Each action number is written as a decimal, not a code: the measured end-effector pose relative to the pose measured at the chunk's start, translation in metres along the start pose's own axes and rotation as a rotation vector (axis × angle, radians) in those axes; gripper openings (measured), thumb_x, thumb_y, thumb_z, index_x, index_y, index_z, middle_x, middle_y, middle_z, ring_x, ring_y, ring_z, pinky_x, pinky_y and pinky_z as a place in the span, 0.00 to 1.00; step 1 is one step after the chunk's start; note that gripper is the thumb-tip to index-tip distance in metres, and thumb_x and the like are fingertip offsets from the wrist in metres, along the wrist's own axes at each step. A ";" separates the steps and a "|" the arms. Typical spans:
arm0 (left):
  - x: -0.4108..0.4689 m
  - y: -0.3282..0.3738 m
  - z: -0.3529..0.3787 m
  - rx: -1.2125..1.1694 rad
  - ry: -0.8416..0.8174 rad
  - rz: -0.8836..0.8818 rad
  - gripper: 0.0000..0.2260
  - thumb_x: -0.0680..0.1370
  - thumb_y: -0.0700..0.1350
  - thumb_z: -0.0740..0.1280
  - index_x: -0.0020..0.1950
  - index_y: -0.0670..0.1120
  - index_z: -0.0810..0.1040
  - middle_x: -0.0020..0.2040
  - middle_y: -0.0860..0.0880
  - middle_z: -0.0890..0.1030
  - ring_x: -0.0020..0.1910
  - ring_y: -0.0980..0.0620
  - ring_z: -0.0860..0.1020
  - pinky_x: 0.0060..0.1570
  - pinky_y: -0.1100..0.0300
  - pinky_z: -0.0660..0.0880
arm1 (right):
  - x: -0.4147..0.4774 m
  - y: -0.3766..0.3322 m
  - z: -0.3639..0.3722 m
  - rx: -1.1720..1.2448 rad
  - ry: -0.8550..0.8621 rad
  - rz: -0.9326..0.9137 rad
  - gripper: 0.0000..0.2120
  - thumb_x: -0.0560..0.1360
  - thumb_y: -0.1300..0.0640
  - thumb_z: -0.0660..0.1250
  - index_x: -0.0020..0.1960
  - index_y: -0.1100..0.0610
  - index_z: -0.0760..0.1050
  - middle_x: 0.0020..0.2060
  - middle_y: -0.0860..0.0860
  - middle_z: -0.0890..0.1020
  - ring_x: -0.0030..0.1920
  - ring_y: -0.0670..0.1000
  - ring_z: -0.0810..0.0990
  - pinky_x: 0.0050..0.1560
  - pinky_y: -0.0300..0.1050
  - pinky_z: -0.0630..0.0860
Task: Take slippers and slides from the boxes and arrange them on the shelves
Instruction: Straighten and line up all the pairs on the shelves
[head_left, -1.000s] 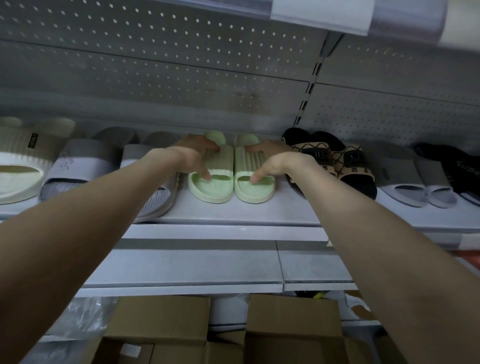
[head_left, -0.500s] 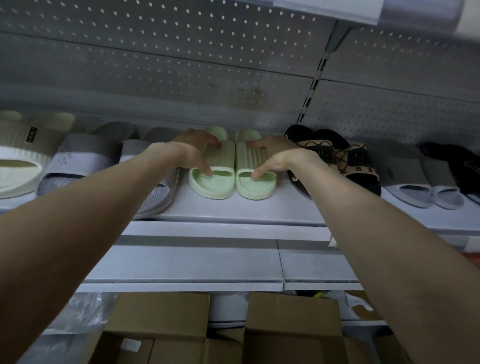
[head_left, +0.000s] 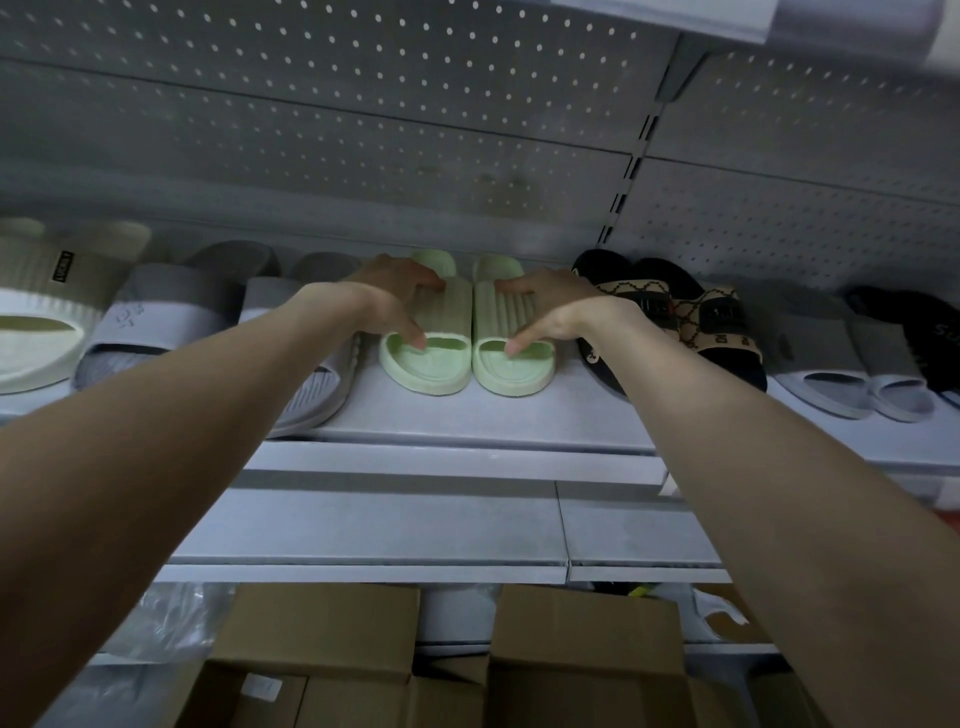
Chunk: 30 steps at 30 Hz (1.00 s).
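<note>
Grey perforated back panel behind a pale grey shelf stocked with a row of slides.

Hands: The left hand grips the strap of the left green slide. Its thumb tip is tucked at the strap's front edge, in the foot opening, and the fingers curl over the strap's rear. The right hand holds the right green slide in the mirror of that grip. Both slides sit flat on the shelf, side by side and touching, between the two hands.

Neighbours: Just outside the left hand's fingers lies a pair of grey slides, the nearer one partly hidden under the forearm. Beyond them is a cream slide. Just outside the right hand's fingers lie black-and-tan patterned slides, then a second grey pair, then a black slide.

Writing: The black slide shows white letters "SU", the rest cut off. The cream slide carries a black tag, too blurred to read. The first grey pair bears a faint mark, also unreadable.

Below the hands: a lower shelf and brown cardboard boxes. One has a white sticker that cannot be read.
</note>
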<state>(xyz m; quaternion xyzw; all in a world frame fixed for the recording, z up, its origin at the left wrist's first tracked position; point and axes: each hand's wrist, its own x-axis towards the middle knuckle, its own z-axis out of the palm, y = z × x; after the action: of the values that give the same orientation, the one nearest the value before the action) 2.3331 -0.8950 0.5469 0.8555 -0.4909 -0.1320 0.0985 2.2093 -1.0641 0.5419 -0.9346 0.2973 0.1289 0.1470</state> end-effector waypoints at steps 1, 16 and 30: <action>0.000 0.000 0.000 -0.004 -0.001 -0.001 0.36 0.67 0.46 0.76 0.72 0.50 0.65 0.71 0.46 0.67 0.69 0.44 0.66 0.66 0.57 0.62 | 0.000 0.000 0.000 -0.002 -0.005 0.000 0.59 0.47 0.32 0.78 0.73 0.40 0.59 0.72 0.50 0.66 0.71 0.54 0.67 0.69 0.50 0.66; 0.001 -0.002 0.001 -0.074 0.015 0.007 0.36 0.67 0.45 0.76 0.72 0.50 0.66 0.72 0.47 0.66 0.70 0.45 0.64 0.66 0.59 0.60 | -0.005 0.002 -0.010 -0.008 0.040 -0.141 0.45 0.64 0.47 0.78 0.75 0.43 0.58 0.74 0.50 0.62 0.72 0.54 0.63 0.68 0.44 0.63; 0.001 -0.003 0.005 -0.115 0.057 0.007 0.34 0.67 0.43 0.76 0.71 0.50 0.67 0.72 0.48 0.67 0.70 0.46 0.64 0.66 0.61 0.60 | -0.004 0.001 -0.011 0.006 0.031 -0.136 0.45 0.64 0.49 0.78 0.75 0.44 0.58 0.74 0.51 0.62 0.72 0.55 0.63 0.70 0.46 0.64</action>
<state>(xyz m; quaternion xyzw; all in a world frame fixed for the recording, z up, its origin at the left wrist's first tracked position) 2.3344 -0.8946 0.5414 0.8501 -0.4826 -0.1351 0.1620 2.2072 -1.0668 0.5529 -0.9540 0.2357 0.1032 0.1536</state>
